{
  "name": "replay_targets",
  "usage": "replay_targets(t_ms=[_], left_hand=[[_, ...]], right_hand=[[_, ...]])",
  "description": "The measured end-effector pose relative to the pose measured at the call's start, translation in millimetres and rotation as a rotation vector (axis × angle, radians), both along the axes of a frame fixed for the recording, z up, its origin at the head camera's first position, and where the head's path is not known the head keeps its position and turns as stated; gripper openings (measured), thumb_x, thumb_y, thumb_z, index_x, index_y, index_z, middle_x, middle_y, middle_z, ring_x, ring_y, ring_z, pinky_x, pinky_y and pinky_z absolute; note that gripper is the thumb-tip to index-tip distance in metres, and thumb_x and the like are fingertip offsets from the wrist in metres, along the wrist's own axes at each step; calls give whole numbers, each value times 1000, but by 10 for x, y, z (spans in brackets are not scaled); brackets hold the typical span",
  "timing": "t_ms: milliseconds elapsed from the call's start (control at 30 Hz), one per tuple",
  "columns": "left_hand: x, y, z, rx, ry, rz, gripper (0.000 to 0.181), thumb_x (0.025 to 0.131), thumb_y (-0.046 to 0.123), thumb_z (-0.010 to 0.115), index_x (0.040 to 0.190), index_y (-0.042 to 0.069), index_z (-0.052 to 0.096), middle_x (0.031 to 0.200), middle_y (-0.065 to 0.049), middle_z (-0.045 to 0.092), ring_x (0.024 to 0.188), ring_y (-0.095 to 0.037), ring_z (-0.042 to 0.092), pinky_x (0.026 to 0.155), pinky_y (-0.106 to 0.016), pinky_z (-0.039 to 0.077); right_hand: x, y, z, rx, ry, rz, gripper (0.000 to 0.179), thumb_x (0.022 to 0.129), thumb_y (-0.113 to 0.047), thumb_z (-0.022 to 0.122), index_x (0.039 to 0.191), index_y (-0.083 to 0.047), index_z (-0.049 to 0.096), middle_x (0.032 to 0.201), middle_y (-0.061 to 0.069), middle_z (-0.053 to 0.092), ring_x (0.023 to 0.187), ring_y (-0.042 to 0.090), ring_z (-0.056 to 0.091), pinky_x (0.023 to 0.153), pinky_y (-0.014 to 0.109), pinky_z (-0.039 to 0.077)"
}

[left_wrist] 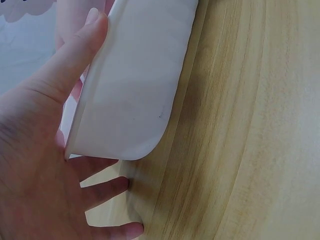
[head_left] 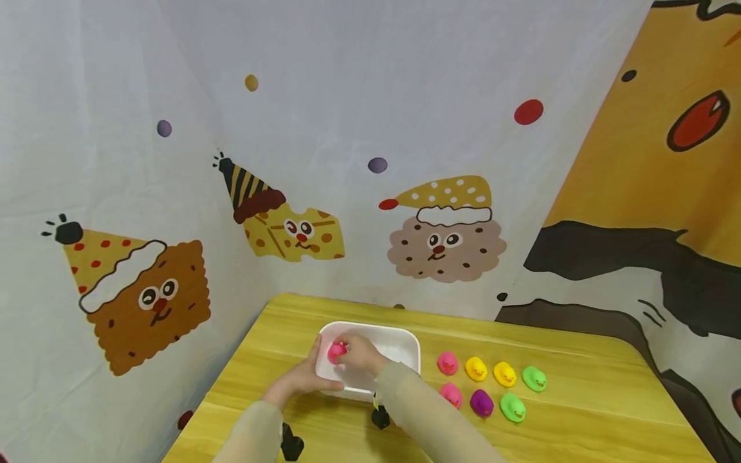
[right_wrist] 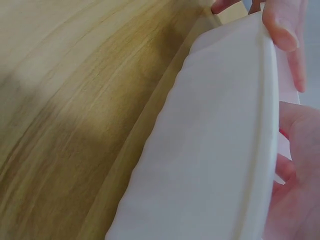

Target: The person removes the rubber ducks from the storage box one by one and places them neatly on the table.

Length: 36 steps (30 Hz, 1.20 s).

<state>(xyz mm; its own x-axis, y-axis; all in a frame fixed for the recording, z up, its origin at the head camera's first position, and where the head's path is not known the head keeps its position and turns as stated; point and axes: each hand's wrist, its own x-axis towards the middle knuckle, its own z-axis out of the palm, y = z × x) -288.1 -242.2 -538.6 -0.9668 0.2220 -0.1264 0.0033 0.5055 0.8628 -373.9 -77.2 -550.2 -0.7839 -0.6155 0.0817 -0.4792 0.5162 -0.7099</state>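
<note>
A white plastic tray (head_left: pixel 399 335) stands on the table, to the left of several small rubber ducks. My left hand (head_left: pixel 301 378) rests against its near-left corner, thumb straight along the front rim and the other fingers spread along the left end. In the left wrist view, those fingers (left_wrist: pixel 107 192) reach straight past the tray corner. Inside the tray, at its left part, my right hand (head_left: pixel 357 354) pinches a pink rubber duck (head_left: pixel 336 352) between thumb and fingers. From the right wrist, the tray's front wall (right_wrist: pixel 200 135) hides the duck.
Right of the tray, ducks stand in two rows on the wooden table (head_left: pixel 585 399): pink (head_left: pixel 448 363), yellow (head_left: pixel 476 369) and green (head_left: pixel 534 379) behind, pink, purple (head_left: pixel 482 403) and green in front. My right sleeve (head_left: pixel 428 411) overlaps the front pink duck. A printed cloth (head_left: pixel 324 141) hangs behind.
</note>
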Motion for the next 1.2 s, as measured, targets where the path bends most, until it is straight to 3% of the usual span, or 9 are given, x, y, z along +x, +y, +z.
replay_targets(t_ms=[200,500,733,1000,1200], left_hand=[[-94,-73,-178,22,-25,6,139,68,43,87,151,2,-15,154,-33,12,128,-45,38,108,-61,28],[0,12,17,-12,-15,3,136,70,43,86,151,1,-15,150,-40,15,126,-49,38,107,-61,28],[31,3,16,-27,-27,20,133,72,38,86,151,-1,-14,149,-41,16,129,-51,35,108,-61,27],[44,33,43,-38,-60,87,130,72,27,87,152,1,-11,147,-41,22,127,-50,38,106,-62,29],[54,50,57,-67,-64,101,129,71,29,88,153,2,-8,147,-40,24,125,-50,40,105,-63,31]], right_hand=[[8,24,-9,35,-21,-38,20,81,-11,77,99,-5,71,94,3,68,92,19,60,91,39,48],[-34,97,20,28,-6,-45,17,79,-13,79,92,-7,71,86,0,67,82,14,56,83,33,49],[-39,159,81,14,4,-49,18,78,-13,80,92,-7,71,87,-2,66,82,13,56,78,30,48],[-26,278,180,-7,38,-32,20,77,-12,80,94,-5,71,90,0,67,87,17,59,79,29,49],[-13,365,224,-24,4,-38,19,78,-13,80,94,-7,72,91,-1,67,88,15,59,82,31,48]])
